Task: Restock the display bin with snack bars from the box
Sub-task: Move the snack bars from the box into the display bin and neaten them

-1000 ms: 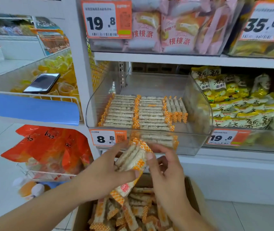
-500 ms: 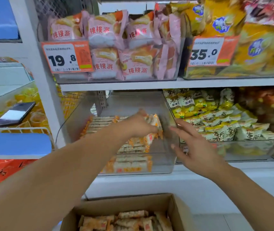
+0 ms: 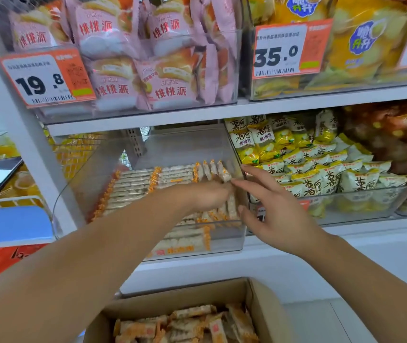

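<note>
Left hand [image 3: 210,196] inside the bin [image 3: 222,240], clutching bars [image 3: 224,209] at its right end; right hand [image 3: 271,206] spread, empty, at the bin's right wall. Best stand bars on edge, matching the rows [image 3: 133,186]. More in the box [image 3: 259,293] below. Shelf [image 3: 197,115] overhead and chips bin [image 3: 370,204] alongside crowd the reach.

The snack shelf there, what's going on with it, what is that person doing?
A person is restocking a clear display bin on the middle shelf with snack bars. The left hand is inside the bin, setting a bunch of bars down at its right end, beside the rows already lined up. The right hand is open at the bin's right wall, holding nothing. Below, an open cardboard box holds plenty more bars.
</note>
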